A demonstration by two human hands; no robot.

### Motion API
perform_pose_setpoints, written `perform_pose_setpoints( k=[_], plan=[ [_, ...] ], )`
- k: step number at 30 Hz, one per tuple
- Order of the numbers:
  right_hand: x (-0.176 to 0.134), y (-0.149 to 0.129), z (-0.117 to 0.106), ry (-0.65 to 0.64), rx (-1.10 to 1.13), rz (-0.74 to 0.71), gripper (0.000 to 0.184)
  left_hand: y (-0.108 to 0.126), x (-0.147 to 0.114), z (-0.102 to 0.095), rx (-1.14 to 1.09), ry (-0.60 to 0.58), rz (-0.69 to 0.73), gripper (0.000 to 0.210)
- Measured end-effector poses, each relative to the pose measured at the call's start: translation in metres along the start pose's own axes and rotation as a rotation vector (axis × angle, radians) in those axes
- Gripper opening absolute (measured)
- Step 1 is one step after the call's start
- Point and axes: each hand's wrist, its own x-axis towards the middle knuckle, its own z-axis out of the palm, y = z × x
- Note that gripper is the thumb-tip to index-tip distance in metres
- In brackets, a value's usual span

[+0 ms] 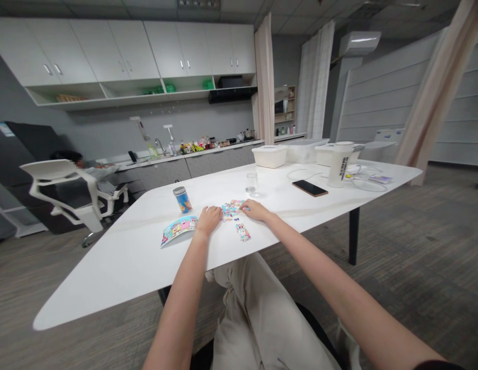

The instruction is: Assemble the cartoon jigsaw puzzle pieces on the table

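A loose pile of small colourful jigsaw puzzle pieces (232, 207) lies on the white table (146, 272). At its left edge my left hand (208, 220) rests with its fingers stretched out over the tabletop. My right hand (256, 209) is at the pile's right edge, fingers bent together down at the pieces; what lies between the fingertips is hidden. Nearer me is a small joined section of puzzle (243, 232) showing a cartoon figure, with a loose dark blue piece (236, 219) just above it. A curved picture sheet (178, 229) lies left of my left hand, partly behind it.
A blue cylindrical tin (182, 200) with a grey lid stands behind the sheet. Beyond the pile is a clear glass (252, 183). Further right are a phone (310, 188), a white bottle (340, 165), cables and white bins (270, 156). A person sits in a white chair (65, 190) at left.
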Motion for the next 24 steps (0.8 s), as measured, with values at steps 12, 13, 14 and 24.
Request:
perform_pose_setpoints(
  k=[12,13,14,24],
  plan=[
    [0.003,0.005,0.001,0.053,-0.003,0.013,0.028,-0.001,-0.002,-0.006,-0.052,0.01,-0.031,0.031],
    [0.003,0.004,0.001,0.038,-0.001,0.0,0.026,-0.001,-0.002,-0.006,-0.06,0.007,-0.031,0.033],
    [0.003,0.003,0.001,0.024,-0.002,-0.007,0.025,-0.001,-0.002,-0.006,-0.069,0.001,-0.029,0.035],
    [-0.001,-0.003,-0.003,0.048,-0.059,-0.002,0.033,-0.003,-0.003,-0.005,-0.15,-0.031,0.004,0.037]
  ],
)
